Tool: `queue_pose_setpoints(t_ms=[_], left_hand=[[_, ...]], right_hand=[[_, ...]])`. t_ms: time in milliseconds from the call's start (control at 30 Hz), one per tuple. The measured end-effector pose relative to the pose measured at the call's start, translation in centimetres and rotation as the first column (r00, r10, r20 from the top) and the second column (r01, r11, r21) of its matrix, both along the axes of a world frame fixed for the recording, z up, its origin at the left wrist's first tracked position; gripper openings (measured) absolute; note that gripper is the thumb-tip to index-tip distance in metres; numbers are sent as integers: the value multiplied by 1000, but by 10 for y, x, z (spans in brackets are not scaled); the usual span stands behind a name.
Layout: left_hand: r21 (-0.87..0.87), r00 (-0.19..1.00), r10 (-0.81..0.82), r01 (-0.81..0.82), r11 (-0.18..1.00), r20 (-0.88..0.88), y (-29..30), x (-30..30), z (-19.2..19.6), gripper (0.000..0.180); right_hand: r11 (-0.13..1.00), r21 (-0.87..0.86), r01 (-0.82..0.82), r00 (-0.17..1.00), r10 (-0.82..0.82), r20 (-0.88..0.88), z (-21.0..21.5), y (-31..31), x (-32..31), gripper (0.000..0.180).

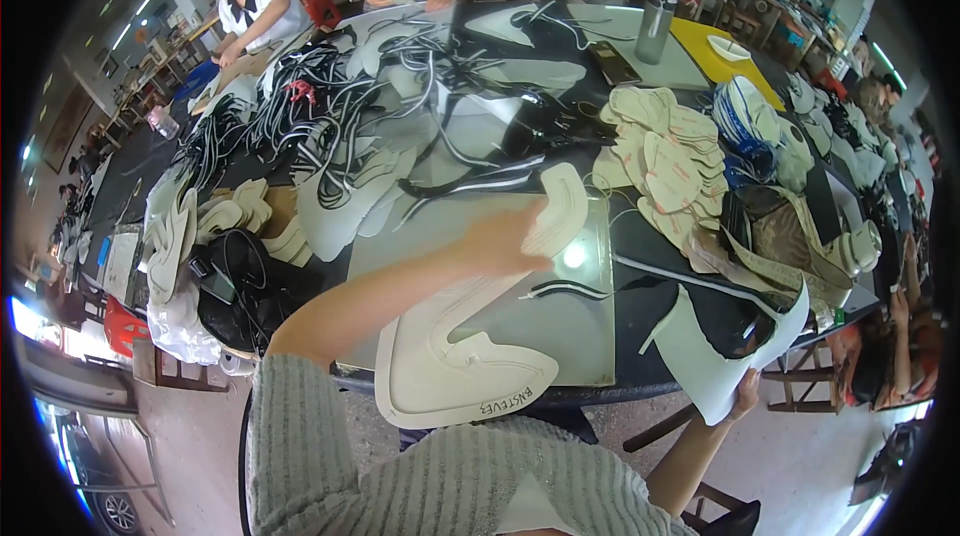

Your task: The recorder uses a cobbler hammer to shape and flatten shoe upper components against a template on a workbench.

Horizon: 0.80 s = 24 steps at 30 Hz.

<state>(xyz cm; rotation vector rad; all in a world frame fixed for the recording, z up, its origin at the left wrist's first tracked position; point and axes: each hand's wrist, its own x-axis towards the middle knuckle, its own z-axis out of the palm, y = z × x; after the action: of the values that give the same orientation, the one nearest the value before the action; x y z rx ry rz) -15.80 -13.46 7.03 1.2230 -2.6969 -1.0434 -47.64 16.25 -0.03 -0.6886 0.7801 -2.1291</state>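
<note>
My left hand (pixel 505 239), smeared by motion, lies across the narrow part of a cream pattern board (pixel 470 381) with curved outlines. Its fingers do not show clearly, so I cannot tell whether they grip the board. The board's broad lower end overhangs the table's near edge, and its rounded upper end rises past my hand. Off to the right, my right hand (pixel 745 398) is closed on the lower edge of a white cut piece (pixel 700 361), shaped with pointed corners. A dark strip with white edging (pixel 695 281) runs to this piece. A short black-and-white strip (pixel 570 288) lies beside the board.
A translucent sheet (pixel 590 346) lies under the board. Tangled black-and-white strips (pixel 310 106) cover the far left. Cream cut pieces (pixel 660 151) are piled at right, near a grey bottle (pixel 655 26) and a phone (pixel 613 64). Co-workers stand across the table; stools (pixel 805 376) are at right.
</note>
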Motion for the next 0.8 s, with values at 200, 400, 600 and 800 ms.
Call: queue_pose_setpoints(t_ms=[200, 400, 600, 800], left_hand=[[-287, 961, 147, -213, 934, -236, 24, -2, -53, 108], [-329, 971, 42, -120, 937, -235, 27, -16, -30, 106], [100, 696, 344, -367, 925, -630, -48, 18, 2, 74], [-412, 696, 483, -710, 571, -531, -96, 82, -35, 69]], right_hand=[[995, 62, 83, 995, -86, 56, 5, 3, 15, 62], [993, 75, 87, 995, -90, 40, -4, 5, 8, 66], [994, 75, 80, 996, -82, 18, -18, 6, 1, 69], [998, 53, 34, 999, -32, -39, -12, -11, -7, 56]])
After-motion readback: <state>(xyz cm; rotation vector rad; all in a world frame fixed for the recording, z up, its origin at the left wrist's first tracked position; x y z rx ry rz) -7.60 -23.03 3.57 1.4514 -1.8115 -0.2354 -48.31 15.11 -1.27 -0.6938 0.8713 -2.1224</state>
